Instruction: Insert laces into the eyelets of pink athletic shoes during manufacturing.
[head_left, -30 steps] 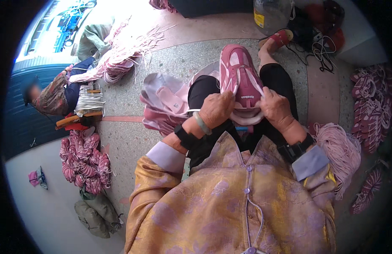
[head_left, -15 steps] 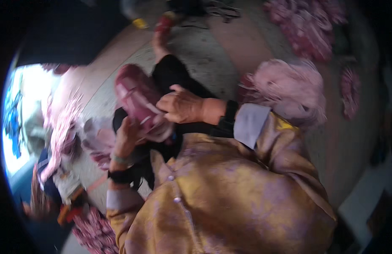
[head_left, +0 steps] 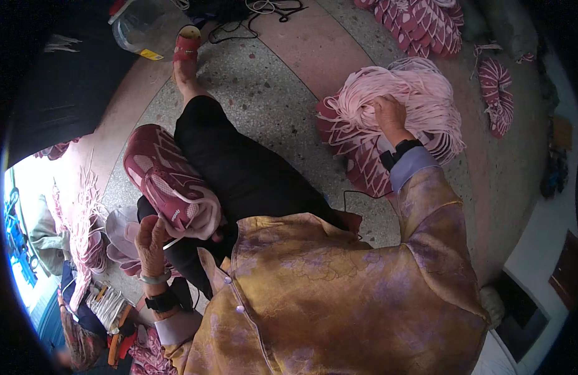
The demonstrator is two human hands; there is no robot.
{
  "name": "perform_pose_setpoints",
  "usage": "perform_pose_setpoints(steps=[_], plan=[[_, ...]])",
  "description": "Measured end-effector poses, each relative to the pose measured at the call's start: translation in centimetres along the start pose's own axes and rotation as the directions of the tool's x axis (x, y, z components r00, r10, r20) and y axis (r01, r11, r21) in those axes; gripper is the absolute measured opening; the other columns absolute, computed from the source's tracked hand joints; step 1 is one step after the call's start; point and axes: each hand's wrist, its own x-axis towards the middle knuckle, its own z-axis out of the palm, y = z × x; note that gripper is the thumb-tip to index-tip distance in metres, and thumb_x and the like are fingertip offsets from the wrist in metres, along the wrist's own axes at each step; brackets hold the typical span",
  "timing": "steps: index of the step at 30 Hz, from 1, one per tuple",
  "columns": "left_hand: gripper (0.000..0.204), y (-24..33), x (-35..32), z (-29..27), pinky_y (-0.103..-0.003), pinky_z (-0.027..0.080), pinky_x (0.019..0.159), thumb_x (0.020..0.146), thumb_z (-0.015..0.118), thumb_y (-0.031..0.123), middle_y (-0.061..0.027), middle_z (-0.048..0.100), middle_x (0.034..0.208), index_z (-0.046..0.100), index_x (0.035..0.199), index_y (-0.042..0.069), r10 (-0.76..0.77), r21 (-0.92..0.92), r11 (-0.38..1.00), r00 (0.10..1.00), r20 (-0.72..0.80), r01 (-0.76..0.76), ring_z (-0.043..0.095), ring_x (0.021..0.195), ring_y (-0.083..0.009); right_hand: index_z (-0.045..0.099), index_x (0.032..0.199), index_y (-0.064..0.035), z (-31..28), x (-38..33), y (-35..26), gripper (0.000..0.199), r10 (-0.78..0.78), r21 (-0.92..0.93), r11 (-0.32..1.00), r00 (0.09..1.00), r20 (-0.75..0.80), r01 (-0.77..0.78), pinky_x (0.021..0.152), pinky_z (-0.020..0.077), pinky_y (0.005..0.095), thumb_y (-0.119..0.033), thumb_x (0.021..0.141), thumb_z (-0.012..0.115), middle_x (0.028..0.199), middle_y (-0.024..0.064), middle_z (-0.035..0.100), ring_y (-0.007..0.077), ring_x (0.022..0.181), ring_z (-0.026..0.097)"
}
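Observation:
A dark red and pink shoe upper (head_left: 167,175) rests across my lap on the black trousers, its pale lining showing at the near end. Beside that end is my left hand (head_left: 151,245), closed, with a thin white lace (head_left: 174,241) running from its fingers towards the upper. My right hand (head_left: 390,117) reaches out to the right into a heap of pale pink shoelaces (head_left: 426,103). Its fingers are bent around some laces, and the fingertips are partly hidden. Under this heap lies a stack of dark red uppers (head_left: 366,167).
More bundled uppers (head_left: 420,28) lie at the far right, and a smaller bundle (head_left: 494,97) sits right of the lace heap. A clear plastic container (head_left: 145,28) stands at the far left. Pink laces (head_left: 88,231) hang at the left, near a wound white cord (head_left: 111,307).
My right hand has left the upper and swung right onto the lace heap. My left hand has moved slightly left and nearer. The upper has shifted left on my lap.

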Motion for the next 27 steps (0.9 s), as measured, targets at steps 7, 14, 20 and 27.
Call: perform_pose_setpoints(steps=[7,14,20,27], plan=[[0.018,0.3,0.2,0.2,-0.02,0.045,0.059,0.088,0.054,0.019,0.0009,0.054,0.073,0.056,0.092,0.001,0.004,0.092,0.996,0.999,-0.043,0.0,0.053,0.065,-0.0067,0.064,0.086,-0.0137,0.6,0.4,-1.5,0.017,-0.072,-0.189,0.977,0.988,0.139,0.098,0.079,0.0414,0.0415,-0.024,0.072,0.062,0.089,0.0072,0.059,0.0277,0.09,0.055],[0.019,0.0,-0.6,-0.2,-0.019,0.044,0.056,0.088,0.054,0.019,-0.0002,0.056,0.075,0.056,0.094,0.001,0.024,0.026,0.999,0.989,-0.145,-0.02,0.052,0.063,-0.0061,0.062,0.08,-0.0031,-0.4,-1.1,-5.8,0.017,0.011,-0.037,0.999,0.984,0.18,-0.005,0.068,0.0455,0.0447,-0.017,0.072,0.058,0.078,0.0167,0.061,0.0322,0.076,0.06],[0.042,5.1,-0.5,2.7,-0.025,0.042,0.074,0.089,0.048,0.036,-0.0075,0.056,0.09,0.05,0.11,0.0,0.274,-0.016,0.961,0.961,-0.039,-0.275,0.052,0.08,-0.0128,0.051,0.073,-0.0034,-5.4,-5.6,-22.4,0.01,-0.569,0.531,0.74,0.805,0.168,0.413,0.053,0.0431,0.045,-0.013,0.073,0.054,0.063,0.0155,0.054,0.0347,0.059,0.056],[0.098,9.0,-0.8,6.3,-0.034,0.039,0.091,0.068,0.046,0.072,-0.0165,0.044,0.125,0.026,0.133,0.003,0.42,-0.622,0.755,0.882,0.215,-0.208,0.047,0.11,-0.0252,0.054,0.079,-0.002,-16.7,-9.4,-36.4,0.019,-0.887,0.313,0.27,0.362,-0.288,0.911,0.051,0.0483,0.0391,-0.017,0.068,0.056,0.066,0.0149,0.059,0.029,0.058,0.061]])
